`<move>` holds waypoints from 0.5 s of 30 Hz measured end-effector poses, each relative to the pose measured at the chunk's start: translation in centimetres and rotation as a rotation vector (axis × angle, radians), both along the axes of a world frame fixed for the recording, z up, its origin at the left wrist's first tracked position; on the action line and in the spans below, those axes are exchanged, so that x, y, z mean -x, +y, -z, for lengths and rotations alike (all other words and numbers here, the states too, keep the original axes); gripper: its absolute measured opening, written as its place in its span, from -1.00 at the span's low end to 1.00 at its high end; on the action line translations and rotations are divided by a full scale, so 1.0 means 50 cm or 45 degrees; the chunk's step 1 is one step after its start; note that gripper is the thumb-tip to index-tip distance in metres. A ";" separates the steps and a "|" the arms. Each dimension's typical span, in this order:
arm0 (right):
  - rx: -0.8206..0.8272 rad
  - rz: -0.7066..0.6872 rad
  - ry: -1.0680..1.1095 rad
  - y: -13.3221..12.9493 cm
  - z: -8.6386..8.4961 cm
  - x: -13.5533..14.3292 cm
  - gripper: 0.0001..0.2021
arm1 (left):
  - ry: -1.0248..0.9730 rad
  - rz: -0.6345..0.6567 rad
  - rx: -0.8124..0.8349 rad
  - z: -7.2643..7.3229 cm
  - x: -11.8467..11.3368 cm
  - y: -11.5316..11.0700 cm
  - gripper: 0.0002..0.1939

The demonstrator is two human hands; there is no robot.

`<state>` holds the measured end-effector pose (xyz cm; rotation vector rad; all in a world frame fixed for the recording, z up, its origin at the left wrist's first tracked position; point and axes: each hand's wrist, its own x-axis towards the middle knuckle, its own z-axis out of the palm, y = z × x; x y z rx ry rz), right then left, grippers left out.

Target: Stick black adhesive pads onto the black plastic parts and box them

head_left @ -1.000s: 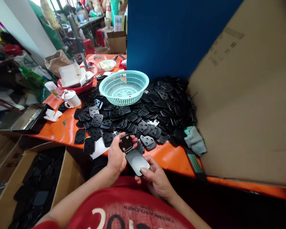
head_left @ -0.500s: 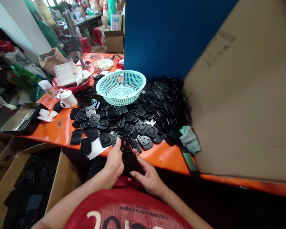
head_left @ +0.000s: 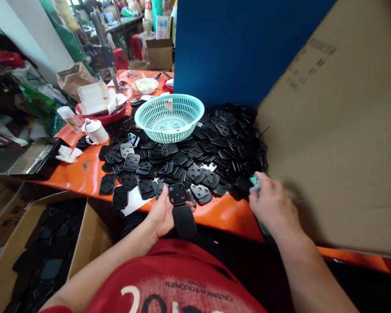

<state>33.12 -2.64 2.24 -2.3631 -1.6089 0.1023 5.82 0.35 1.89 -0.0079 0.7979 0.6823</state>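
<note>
Hinged black piece (head_left: 184, 221) lies opened out at the worktop (head_left: 228, 216)'s front edge, in the left hand (head_left: 163, 214), which is part-curled with thumb and fingers around its upper, holed half. Right hand (head_left: 274, 203) has just let go of the lower flap and gone over to the grey-green cloth (head_left: 255, 182) at right, fingers bent over it, can't tell if gripped, so the piece is now held one-handed. Heap of similar black pieces (head_left: 228, 141) lies behind, around the mint basket (head_left: 169, 118).

Workshop: table (head_left: 224, 217) with heaped parts (head_left: 230, 145)
</note>
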 end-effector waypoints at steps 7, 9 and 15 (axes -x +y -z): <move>0.354 0.020 -0.238 0.025 0.013 -0.042 -0.67 | -0.028 0.020 -0.024 -0.003 0.009 -0.001 -0.33; 0.322 0.019 -0.238 0.020 -0.007 -0.045 -0.69 | 0.006 0.034 -0.025 -0.003 0.011 0.000 -0.35; -0.296 0.050 -0.225 -0.030 -0.115 -0.054 -0.73 | 0.052 0.062 -0.073 0.009 0.014 0.002 -0.36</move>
